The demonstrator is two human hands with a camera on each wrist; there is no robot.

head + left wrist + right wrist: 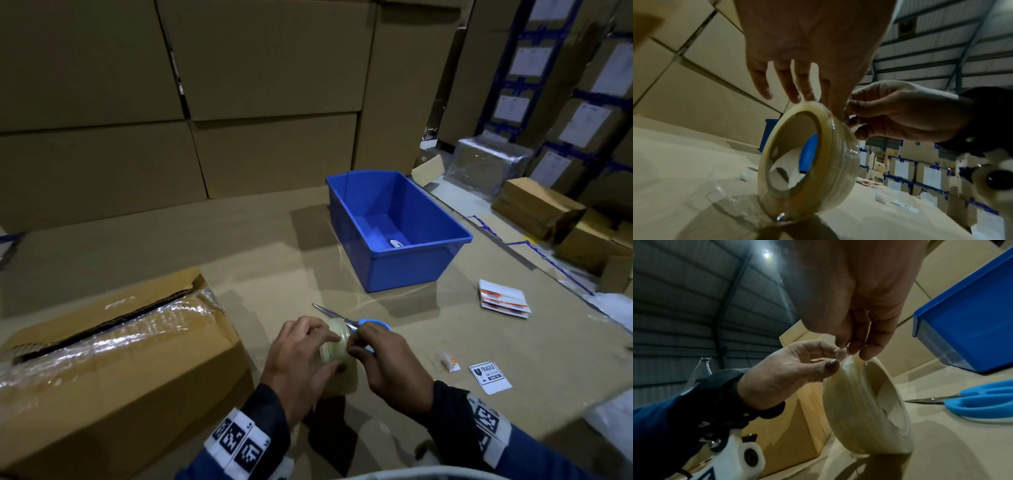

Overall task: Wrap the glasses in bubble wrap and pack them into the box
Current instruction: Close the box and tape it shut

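Beside the scissors (356,322), steadying the tape roll (337,356) with left hand (301,363). Right hand (387,359) pinching at its rim, probably hunting the loose end.

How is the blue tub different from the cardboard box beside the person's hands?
The blue tub is smooth plastic, while the cardboard box is brown and creased. The blue tub stands open at the top; the cardboard box has its flaps down, with shiny clear film over the top and a dark gap along the seam. The blue tub sits farther from the person, the cardboard box close at their left. Both rest on the same cardboard-covered surface.
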